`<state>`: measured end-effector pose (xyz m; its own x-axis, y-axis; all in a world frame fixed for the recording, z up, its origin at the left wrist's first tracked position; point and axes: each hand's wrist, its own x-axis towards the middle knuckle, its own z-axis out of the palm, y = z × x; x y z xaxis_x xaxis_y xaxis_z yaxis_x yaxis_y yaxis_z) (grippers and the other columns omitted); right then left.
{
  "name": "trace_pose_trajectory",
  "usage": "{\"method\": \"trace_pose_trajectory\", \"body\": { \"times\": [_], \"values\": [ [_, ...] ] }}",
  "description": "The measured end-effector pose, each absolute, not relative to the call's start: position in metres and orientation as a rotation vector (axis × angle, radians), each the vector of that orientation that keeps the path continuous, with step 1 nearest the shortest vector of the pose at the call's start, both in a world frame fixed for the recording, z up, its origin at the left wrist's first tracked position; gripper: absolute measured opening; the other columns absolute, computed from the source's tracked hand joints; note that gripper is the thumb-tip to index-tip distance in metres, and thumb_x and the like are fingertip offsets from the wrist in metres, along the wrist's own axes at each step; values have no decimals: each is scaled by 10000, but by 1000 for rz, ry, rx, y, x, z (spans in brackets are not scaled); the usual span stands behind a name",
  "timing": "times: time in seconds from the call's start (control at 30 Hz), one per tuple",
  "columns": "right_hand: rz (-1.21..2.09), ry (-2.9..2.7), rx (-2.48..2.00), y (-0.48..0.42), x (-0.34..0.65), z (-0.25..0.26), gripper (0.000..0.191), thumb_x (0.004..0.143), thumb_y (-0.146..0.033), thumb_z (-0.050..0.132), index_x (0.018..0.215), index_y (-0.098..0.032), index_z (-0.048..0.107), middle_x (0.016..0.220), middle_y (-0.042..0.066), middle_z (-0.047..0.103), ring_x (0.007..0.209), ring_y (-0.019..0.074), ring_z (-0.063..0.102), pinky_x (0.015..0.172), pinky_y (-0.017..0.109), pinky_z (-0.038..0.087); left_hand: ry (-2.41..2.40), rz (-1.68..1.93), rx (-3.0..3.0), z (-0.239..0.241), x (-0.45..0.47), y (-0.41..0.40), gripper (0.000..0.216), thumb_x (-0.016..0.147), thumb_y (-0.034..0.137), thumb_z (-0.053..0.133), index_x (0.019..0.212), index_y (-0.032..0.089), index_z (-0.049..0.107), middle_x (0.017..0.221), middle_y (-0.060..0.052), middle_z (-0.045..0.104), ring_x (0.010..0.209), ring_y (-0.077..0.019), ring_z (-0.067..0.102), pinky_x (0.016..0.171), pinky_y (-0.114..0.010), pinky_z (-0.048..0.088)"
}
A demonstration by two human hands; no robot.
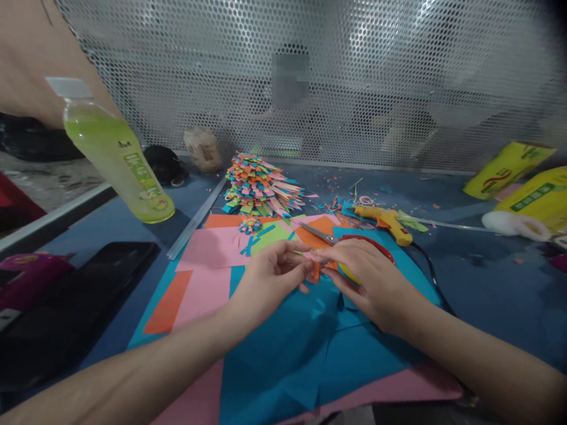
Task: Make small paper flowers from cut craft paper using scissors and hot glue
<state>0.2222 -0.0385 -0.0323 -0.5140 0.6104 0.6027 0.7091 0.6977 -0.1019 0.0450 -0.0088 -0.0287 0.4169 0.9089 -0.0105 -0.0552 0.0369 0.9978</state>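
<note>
My left hand [270, 273] and my right hand [363, 274] meet over a spread of coloured paper sheets [283, 348]. Both pinch a small folded strip of orange and pink paper [315, 267] between thumbs and fingertips. Red-handled scissors [336, 239] lie just behind my right hand. A tall pile of folded multicoloured paper strips [259, 186] stands behind the sheets, with a small paper flower [250, 224] in front of it.
A yellow glue gun [387, 221] lies at the back right with its cable trailing. A green drink bottle [116, 154] leans at the left above a black case [66, 307]. Yellow packets [527, 180] sit far right. A perforated metal screen [354, 82] closes the back.
</note>
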Motion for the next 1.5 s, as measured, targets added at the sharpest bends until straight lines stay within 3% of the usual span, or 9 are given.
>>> {"method": "trace_pose_trajectory", "body": {
  "times": [0.43,0.83,1.07,1.23,1.5],
  "values": [
    [-24,-2185,-1015,-44,215,-25,221,837,-151,499,1056,-185,503,909,41,643,856,168,597,756,329,506,871,874,1330,-30,45,-9,176,717,188,623,865,113,566,673,-22,645,597,-118,631,479,-198,488],
    [-390,-2287,-857,-41,217,-27,198,832,-110,494,1022,-158,520,891,65,654,830,176,582,764,336,473,876,869,1270,-24,47,-10,141,718,165,613,827,88,570,585,-1,633,459,-77,580,444,-178,476],
    [-284,-2231,-919,-39,219,-29,199,839,-131,477,1031,-148,529,879,80,651,852,192,590,760,349,497,795,876,1228,-23,48,-11,208,676,200,663,835,102,572,625,-23,652,552,-125,624,472,-213,501],
    [-271,-2245,-917,-41,220,-29,197,847,-134,456,1026,-151,537,884,80,654,855,188,591,757,351,498,780,892,1174,-26,48,-11,263,592,127,712,816,111,576,648,4,642,489,-100,606,453,-205,494],
    [-312,-2258,-892,-43,220,-25,212,823,-127,495,1031,-158,521,898,71,661,870,196,596,759,347,499,785,880,1155,-29,47,-9,268,589,94,697,827,105,575,654,3,640,512,-105,618,460,-199,503]
  ]
}}
